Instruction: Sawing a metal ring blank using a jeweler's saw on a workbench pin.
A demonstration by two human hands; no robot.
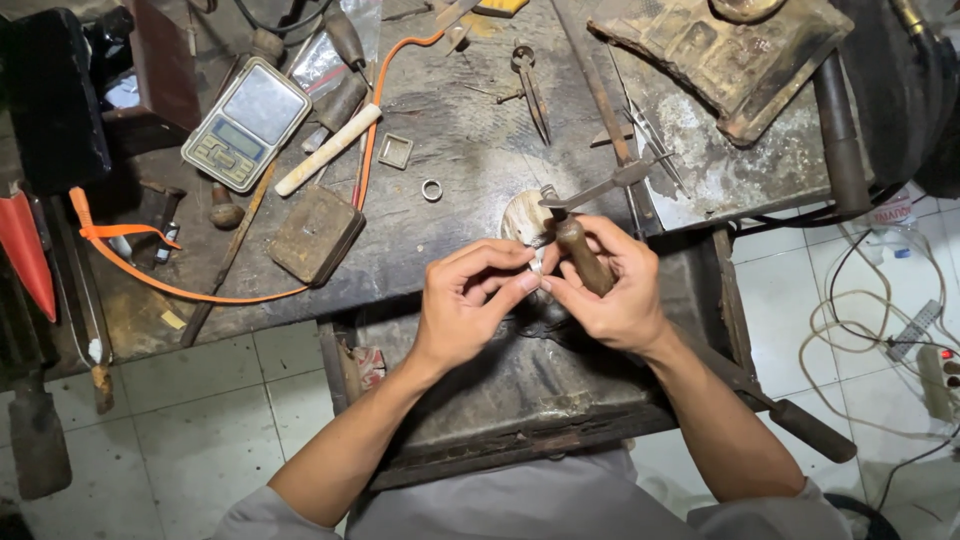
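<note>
We see both forearms reaching up from the bottom edge, bent inward so the hands meet over the front edge of the surface (470,150). The left hand (468,305) is curled, thumb and forefinger pinched together on a small pale piece (537,262) held between the two hands; we cannot tell what it is. The right hand (608,290) is closed around the dark wooden handle (584,256) of a tool whose metal end points up and away from us, while its fingertips also press on the pale piece.

Just beyond the hands a round pale peg (520,215) sits at the surface's edge. A small metal ring (431,190) and a square metal frame (395,151) lie near each other further back. To the left we find a pocket scale (246,122) with a grey platform, a white rod (328,150) beside it, a dark rectangular block (316,234), and an orange cord (150,275) looping across. A pair of dividers (531,90) lies near the top.
</note>
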